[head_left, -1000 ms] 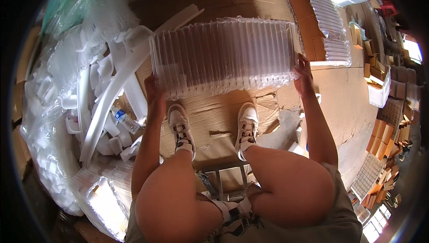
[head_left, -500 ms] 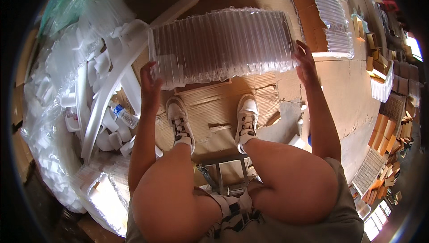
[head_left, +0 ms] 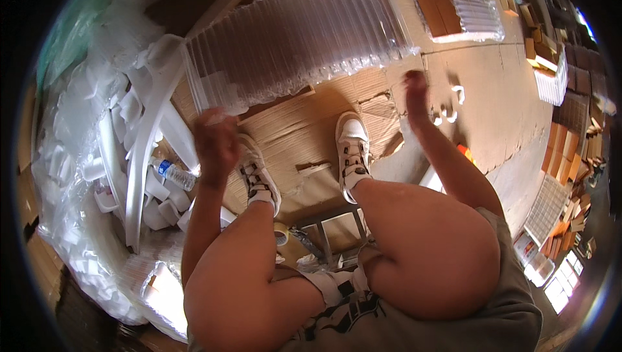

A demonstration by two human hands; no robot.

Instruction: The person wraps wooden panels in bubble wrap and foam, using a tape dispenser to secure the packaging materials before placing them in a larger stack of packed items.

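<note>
A clear, ribbed air-column packaging piece (head_left: 298,34) lies over brown cardboard (head_left: 301,125) beyond my feet. My left hand (head_left: 217,145) is blurred just below its lower-left corner; whether it touches the plastic I cannot tell. Below the plastic's right end, apart from it, my right hand (head_left: 414,93) is also smeared by motion. Beside my left hand lies a heap of white foam strips and pieces (head_left: 136,177) with a plastic water bottle (head_left: 173,174) among them.
Translucent plastic sheeting (head_left: 71,145) covers the left side. An opened brown carton (head_left: 434,9) with ribbed wrap is at top right. Cardboard boxes (head_left: 557,145) are stacked along the right. A tape roll (head_left: 280,235) and a metal frame (head_left: 324,242) sit between my legs.
The ribbed packaging has moved up and away in view and tilted, its right end higher. My right hand has come off it and moved left; my left hand has dropped lower.
</note>
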